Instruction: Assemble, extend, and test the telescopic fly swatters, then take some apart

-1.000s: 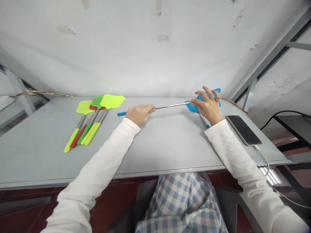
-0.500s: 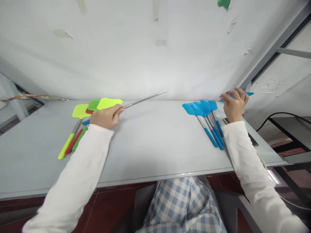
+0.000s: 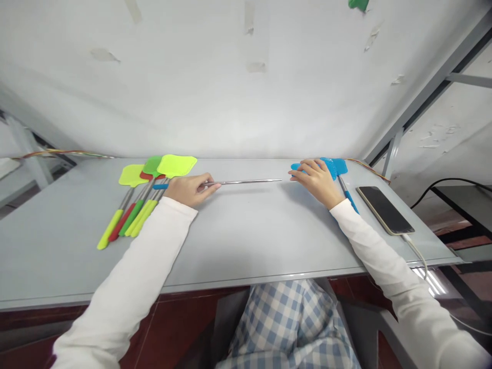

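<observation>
My left hand (image 3: pixel 192 189) pinches a thin metal rod (image 3: pixel 249 181) that points right, roughly level above the table. A blue handle (image 3: pixel 160 186) shows on the other side of this hand. My right hand (image 3: pixel 317 180) is closed on a blue fly swatter head (image 3: pixel 295 167), mostly covered by its fingers, close to the rod's tip but apart from it. Behind and under that hand lie blue fly swatters (image 3: pixel 340 166), partly hidden by the hand and sleeve. Beside my left hand lies a group of yellow, green and red fly swatters (image 3: pixel 177 165), heads toward the wall.
A phone (image 3: pixel 385 209) with a white cable (image 3: pixel 417 248) plugged in lies at the table's right side. The white wall (image 3: pixel 230 113) rises along the far edge of the grey table (image 3: pixel 246 246). Metal frame posts (image 3: pixel 392 151) stand at the right, with a black cable beyond.
My right hand has moved left from the table's far right corner, bringing the blue swatter head toward the rod. My left hand has shifted slightly right, and the rod is now more level.
</observation>
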{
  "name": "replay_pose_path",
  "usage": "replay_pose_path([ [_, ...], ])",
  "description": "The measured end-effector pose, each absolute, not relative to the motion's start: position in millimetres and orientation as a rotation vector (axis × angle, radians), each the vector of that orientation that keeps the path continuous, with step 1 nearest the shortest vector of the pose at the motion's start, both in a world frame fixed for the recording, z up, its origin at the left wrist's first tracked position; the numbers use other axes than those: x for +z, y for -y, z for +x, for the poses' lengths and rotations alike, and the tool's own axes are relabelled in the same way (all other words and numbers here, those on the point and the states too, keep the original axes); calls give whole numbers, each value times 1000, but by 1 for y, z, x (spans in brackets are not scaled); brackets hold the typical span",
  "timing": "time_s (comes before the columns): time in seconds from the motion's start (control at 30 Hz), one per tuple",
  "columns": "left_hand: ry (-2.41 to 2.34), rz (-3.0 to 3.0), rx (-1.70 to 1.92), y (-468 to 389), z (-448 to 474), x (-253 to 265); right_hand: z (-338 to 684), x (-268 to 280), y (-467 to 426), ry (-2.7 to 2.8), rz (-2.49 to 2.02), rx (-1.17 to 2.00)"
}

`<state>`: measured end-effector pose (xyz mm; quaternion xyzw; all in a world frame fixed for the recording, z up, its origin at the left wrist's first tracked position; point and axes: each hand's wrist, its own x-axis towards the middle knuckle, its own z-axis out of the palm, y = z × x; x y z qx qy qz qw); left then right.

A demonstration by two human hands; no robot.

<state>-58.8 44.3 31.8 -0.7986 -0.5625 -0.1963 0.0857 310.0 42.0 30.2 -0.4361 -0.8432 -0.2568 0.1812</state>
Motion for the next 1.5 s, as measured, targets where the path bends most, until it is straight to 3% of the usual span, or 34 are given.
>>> replay_pose_path([
  [0.2,1699,-2444,-611,-47,-53,30,310,18,-43,2560,-1161,-524],
  [0.5,1488,-2619,-688,-59,-47,14,319,14,-33,2529,-1453,-272],
  [0.73,1448,-2619,-431,-44,-37,17,312,20,-32,2271,-1365,-461],
  [1.5,1309,-2609,-518,-44,-38,17,315,18,-32,2083,-1391,-586],
])
